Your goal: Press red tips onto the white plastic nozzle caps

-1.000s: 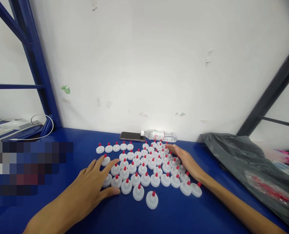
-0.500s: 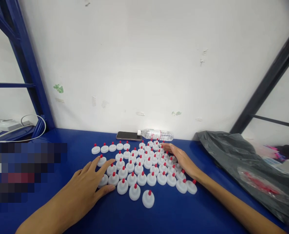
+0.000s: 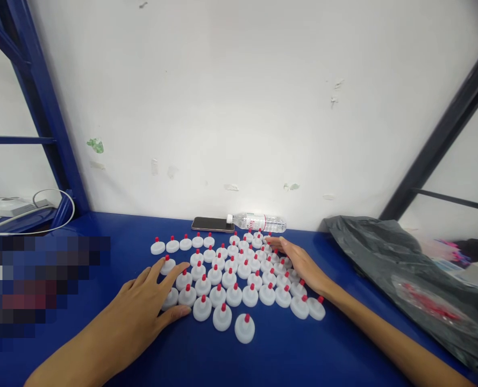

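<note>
Many round white plastic caps with red tips (image 3: 229, 278) stand upright in a cluster on the blue tabletop (image 3: 287, 355). At the cluster's left edge, my left hand (image 3: 154, 295) is open, fingers spread, its thumb and index finger around a few caps and hiding part of them. Along the right side lies my right hand (image 3: 299, 262), open with its fingers stretched out, resting against or over the outer caps; the exact contact is hidden. A single white cap (image 3: 244, 329) stands apart at the front, closest to me.
Behind the caps, a phone (image 3: 212, 224) and a clear water bottle (image 3: 258, 222) lie by the wall. To the right is a dark grey plastic bag (image 3: 384, 263) with a clear packet of red pieces (image 3: 430, 302) on it. Blue metal posts (image 3: 53, 107) rise at the left.
</note>
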